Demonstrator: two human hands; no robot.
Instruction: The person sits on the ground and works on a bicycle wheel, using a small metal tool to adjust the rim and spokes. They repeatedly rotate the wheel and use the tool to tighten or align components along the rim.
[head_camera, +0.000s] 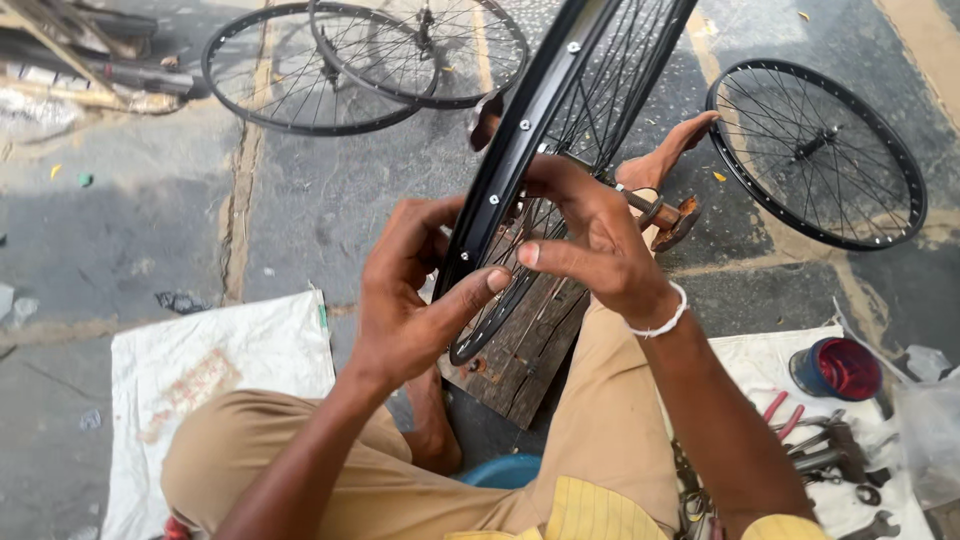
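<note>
A seated person holds a black bicycle wheel rim (520, 125) upright between both hands above a wooden board (525, 345).

The left hand (405, 295) curls its grip around the rim's lower edge, thumb pressed against it. The right hand (590, 235) pinches among the spokes (600, 90), fingers closed. Three more spoked wheels (815, 150) lie on the pavement; pliers and spanners (830, 455) rest on white cloth beside a red tin (840, 368).

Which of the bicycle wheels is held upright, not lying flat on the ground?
The black rim between the left hand and right hand. It stands tilted on the wooden board; the other wheels lie flat.
</note>
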